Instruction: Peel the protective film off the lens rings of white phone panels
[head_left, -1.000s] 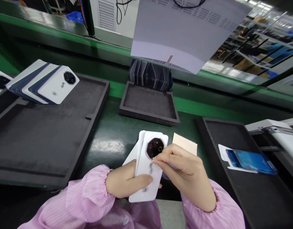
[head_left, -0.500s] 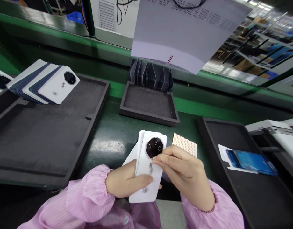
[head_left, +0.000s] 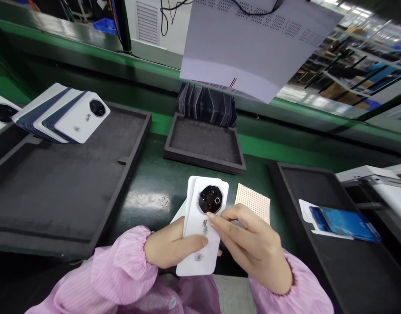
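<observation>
My left hand point(head_left: 169, 246) grips a small stack of white phone back covers point(head_left: 200, 244) from the left, thumb across the top cover. The top cover shows a dark octagonal camera module point(head_left: 210, 199). My right hand point(head_left: 253, 246) rests on the cover's right side, fingers together, with the fingertips pressed just below the camera module. Behind my right hand lies a small sheet of orange dotted stickers point(head_left: 254, 204) on the green bench.
A large black foam tray point(head_left: 69, 192) at left carries a fanned stack of white covers point(head_left: 63, 115). A smaller black tray point(head_left: 203, 144) holds upright dark parts point(head_left: 205, 104). At right, another black tray point(head_left: 351, 261) holds a blue film piece point(head_left: 342, 221). White machine point(head_left: 383, 183) far right.
The stack in my hands has tilted slightly more upright and shifted a little left. My right fingertips stay by the lower edge of the camera module.
</observation>
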A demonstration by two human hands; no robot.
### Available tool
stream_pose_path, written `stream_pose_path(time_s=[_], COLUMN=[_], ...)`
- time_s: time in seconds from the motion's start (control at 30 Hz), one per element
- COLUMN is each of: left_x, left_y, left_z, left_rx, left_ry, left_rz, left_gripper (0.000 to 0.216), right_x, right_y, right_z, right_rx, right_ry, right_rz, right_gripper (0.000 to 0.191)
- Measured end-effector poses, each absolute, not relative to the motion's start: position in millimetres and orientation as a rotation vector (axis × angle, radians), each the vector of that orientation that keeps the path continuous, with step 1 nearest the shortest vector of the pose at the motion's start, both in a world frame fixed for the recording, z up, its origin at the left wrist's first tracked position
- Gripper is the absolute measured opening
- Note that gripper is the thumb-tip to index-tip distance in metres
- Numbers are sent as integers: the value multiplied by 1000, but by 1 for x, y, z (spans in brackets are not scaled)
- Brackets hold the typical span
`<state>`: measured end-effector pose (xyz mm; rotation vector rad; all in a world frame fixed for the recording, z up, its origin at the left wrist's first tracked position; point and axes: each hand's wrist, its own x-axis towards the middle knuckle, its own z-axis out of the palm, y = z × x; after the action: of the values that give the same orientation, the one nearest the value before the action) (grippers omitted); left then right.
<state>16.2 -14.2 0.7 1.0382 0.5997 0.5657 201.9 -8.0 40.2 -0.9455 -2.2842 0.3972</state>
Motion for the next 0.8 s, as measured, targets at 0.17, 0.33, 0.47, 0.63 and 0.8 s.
stream_pose_path(time_s=[0.17, 0.33, 0.47, 0.63, 0.8], left_x=[16, 18, 19, 20, 19], left_y=[-14, -14, -13, -14, -14], left_z=[-2, -3, -2, -2, -1], left_rx=[1043, 1021, 909, 724, 644], left_ry=[585, 569, 550, 534, 522], left_rz=[614, 610, 611, 569, 551], left_gripper=[22, 22, 21, 21, 20], right_x=[197, 197, 198, 197, 196], right_y=[-11, -13, -13, -12, -12], right_z=[36, 34, 31, 29, 30], right_rx=[-906, -888, -860, -859, -898], right_ry=[-2362, -2331, -2288, -2265, -2297], right_rz=[129, 144, 177, 144, 118], right_gripper=[40, 41, 38, 37, 35])
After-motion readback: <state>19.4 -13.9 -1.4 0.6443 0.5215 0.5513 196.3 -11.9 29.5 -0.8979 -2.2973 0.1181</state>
